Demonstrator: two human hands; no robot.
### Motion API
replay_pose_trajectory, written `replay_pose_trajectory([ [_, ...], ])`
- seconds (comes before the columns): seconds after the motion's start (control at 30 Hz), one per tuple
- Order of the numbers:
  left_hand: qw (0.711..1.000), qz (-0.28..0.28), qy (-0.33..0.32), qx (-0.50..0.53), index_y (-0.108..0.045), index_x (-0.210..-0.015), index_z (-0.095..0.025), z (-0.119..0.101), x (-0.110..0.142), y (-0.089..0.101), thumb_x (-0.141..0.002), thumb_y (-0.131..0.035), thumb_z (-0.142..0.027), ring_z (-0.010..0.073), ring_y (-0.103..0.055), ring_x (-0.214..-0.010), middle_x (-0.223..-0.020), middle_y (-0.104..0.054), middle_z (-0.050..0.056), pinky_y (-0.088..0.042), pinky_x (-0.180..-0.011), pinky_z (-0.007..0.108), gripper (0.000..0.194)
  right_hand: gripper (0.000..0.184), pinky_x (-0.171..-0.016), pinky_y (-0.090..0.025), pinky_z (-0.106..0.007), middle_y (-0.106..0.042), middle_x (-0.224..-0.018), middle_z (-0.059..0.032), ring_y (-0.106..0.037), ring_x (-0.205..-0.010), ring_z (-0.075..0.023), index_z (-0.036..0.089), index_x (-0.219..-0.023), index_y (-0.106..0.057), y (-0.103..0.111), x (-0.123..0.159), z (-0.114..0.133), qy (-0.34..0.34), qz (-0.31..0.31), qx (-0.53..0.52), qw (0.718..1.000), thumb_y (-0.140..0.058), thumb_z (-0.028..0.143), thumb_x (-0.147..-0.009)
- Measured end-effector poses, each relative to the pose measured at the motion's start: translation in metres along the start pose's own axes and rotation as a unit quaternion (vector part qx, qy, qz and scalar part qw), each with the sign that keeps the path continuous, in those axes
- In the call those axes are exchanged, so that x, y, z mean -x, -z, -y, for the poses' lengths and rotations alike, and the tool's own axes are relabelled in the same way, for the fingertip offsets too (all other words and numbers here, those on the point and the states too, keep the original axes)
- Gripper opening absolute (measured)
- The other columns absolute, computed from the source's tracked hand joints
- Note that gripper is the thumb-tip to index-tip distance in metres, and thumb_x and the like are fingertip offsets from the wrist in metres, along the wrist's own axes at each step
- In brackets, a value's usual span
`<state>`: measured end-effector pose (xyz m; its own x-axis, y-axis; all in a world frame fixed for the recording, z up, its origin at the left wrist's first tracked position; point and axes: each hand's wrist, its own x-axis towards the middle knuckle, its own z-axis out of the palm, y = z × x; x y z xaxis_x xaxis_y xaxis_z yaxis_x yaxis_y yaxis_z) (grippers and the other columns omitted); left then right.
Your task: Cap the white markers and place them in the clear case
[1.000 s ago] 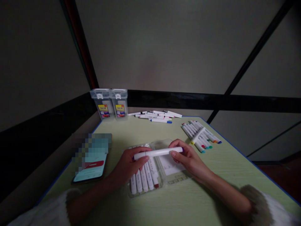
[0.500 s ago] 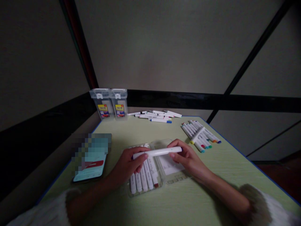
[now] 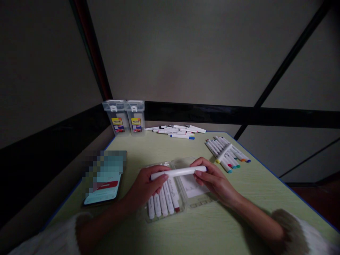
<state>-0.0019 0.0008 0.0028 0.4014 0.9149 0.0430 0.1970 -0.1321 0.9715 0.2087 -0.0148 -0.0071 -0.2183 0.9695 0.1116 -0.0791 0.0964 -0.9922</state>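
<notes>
A white marker [image 3: 180, 172] with dark blue ends lies level between my two hands. My left hand [image 3: 150, 180] pinches its left end between thumb and fingers. On the other end, the thumb and fingers of my right hand [image 3: 212, 177] are closed around the marker. Below them an open clear plastic case [image 3: 183, 198] rests on the table; several white markers [image 3: 164, 203] lie side by side in its left half, one with a dark red end. Its right half holds a white paper insert [image 3: 195, 189]. My left hand hides the upper part of the row.
A phone [image 3: 106, 180] with a lit screen lies at left. Two clear lidded boxes [image 3: 136, 118] stand at the back left, beside a loose pile of markers [image 3: 175, 131]. More markers [image 3: 225, 152] lie at right, one across the others. The table [image 3: 148, 148] has a blue edge.
The fingers of my right hand have shifted slightly on the marker's right end. Both hands keep hold of it in nearly the same place; the view has moved very slightly.
</notes>
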Motion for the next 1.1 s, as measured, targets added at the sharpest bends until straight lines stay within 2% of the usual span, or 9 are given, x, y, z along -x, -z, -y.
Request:
replay_pose_trajectory([
  [0.5, 1.0, -0.004, -0.001, -0.005, -0.062, -0.093, -0.01, -0.0023, 0.0005, -0.001, -0.07, -0.05, -0.025, 0.0061, -0.034, -0.036, -0.04, -0.04, -0.008, -0.027, -0.038, 0.018, 0.03, 0.013, -0.05, -0.025, -0.024, -0.041, -0.053, 0.0045, -0.036, -0.05, -0.0104, 0.018, -0.077, -0.052, -0.0008, 0.001, -0.0007, 0.007, -0.016, 0.001, 1.0, -0.057, 0.03, -0.074],
  [0.8, 1.0, -0.012, 0.004, -0.001, -0.062, -0.093, -0.01, -0.002, 0.0002, -0.0001, -0.07, -0.051, -0.025, 0.0058, -0.033, -0.035, -0.039, -0.04, -0.009, -0.027, -0.038, 0.017, 0.029, 0.013, -0.046, -0.023, -0.022, -0.042, -0.06, 0.0041, -0.036, -0.051, -0.0087, 0.019, -0.08, -0.052, 0.002, -0.0006, -0.0015, 0.014, 0.013, 0.023, 1.0, -0.059, 0.027, -0.073],
  [1.0, 1.0, -0.018, 0.0, -0.014, -0.063, -0.094, -0.01, -0.0033, 0.0004, -0.0015, -0.069, -0.051, -0.022, 0.0059, -0.035, -0.037, -0.042, -0.041, -0.008, -0.029, -0.038, 0.017, 0.03, 0.014, -0.044, -0.023, -0.022, -0.039, -0.06, 0.0042, -0.034, -0.051, -0.0082, 0.018, -0.079, -0.052, 0.0015, -0.0015, -0.0019, 0.02, 0.007, 0.037, 0.999, -0.06, 0.028, -0.073],
  [1.1, 0.999, -0.025, 0.001, -0.026, -0.064, -0.095, -0.011, -0.0038, 0.0003, -0.0014, -0.068, -0.051, -0.021, 0.006, -0.038, -0.04, -0.052, -0.05, -0.004, -0.03, -0.038, 0.016, 0.032, 0.018, -0.044, -0.024, -0.021, -0.04, -0.06, 0.0042, -0.035, -0.051, -0.0079, 0.017, -0.079, -0.053, 0.0017, -0.0019, -0.0024, 0.015, 0.001, 0.034, 0.999, -0.061, 0.031, -0.071],
])
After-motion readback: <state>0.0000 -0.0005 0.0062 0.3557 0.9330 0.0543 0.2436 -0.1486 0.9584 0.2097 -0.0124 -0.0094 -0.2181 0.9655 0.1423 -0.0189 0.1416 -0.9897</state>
